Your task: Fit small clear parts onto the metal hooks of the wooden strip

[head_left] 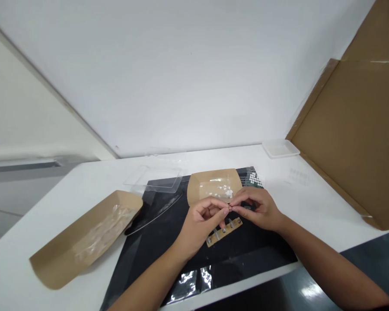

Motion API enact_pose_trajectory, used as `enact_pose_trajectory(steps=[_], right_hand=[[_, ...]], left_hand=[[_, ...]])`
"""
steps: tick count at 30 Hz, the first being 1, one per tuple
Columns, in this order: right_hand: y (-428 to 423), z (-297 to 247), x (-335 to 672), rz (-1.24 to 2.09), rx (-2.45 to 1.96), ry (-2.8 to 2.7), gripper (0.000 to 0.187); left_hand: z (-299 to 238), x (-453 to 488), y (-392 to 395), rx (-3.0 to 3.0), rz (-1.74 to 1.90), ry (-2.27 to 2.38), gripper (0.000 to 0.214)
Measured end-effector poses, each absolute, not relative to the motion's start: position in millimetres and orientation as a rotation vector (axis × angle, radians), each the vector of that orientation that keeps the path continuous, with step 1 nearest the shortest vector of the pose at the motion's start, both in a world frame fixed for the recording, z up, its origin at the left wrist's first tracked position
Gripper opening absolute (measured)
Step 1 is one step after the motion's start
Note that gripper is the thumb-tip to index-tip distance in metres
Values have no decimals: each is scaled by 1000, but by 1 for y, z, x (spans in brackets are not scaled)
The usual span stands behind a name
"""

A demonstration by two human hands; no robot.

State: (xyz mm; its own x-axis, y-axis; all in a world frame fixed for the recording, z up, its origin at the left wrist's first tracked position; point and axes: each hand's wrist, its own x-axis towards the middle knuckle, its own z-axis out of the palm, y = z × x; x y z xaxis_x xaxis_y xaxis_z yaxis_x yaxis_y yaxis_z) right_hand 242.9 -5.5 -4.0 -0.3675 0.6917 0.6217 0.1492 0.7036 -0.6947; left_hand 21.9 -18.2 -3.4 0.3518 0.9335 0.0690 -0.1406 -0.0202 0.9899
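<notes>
My left hand (203, 221) and my right hand (256, 208) meet fingertip to fingertip above a black mat (168, 235). Both are closed in a pinch on something tiny between them, too small to name. Just below the fingers lies a narrow tan strip (225, 233) with round dark spots and small clear pieces across it; my left hand partly covers it. Right behind the hands sits a brown paper tray (197, 178) with small white round dots (228, 191) scattered inside. A sheet of white dots (256, 179) lies beside my right hand.
At left, a longer brown paper tray (61, 242) holds clear plastic pieces (103, 226). Clear flat plastic (162, 177) lies behind the mat. A translucent shallow tub (280, 149) stands at the back right, beside an upright cardboard panel (353, 129). A white wall (188, 77) rises behind.
</notes>
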Motion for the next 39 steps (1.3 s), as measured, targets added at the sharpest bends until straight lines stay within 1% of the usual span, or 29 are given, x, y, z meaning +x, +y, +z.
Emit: enact_pose_trajectory(steps=[15, 29, 39], right_hand=[[-12, 3, 240, 548, -678, -1970, 3], [-13, -1, 239, 405, -685, -2041, 4], [-14, -1, 243, 345, -729, -2098, 4]], left_hand=[[0, 23, -17, 1335, 1013, 835, 29], [-2, 24, -18, 1360, 1023, 851, 35], [-2, 24, -19, 1427, 1018, 888, 32]])
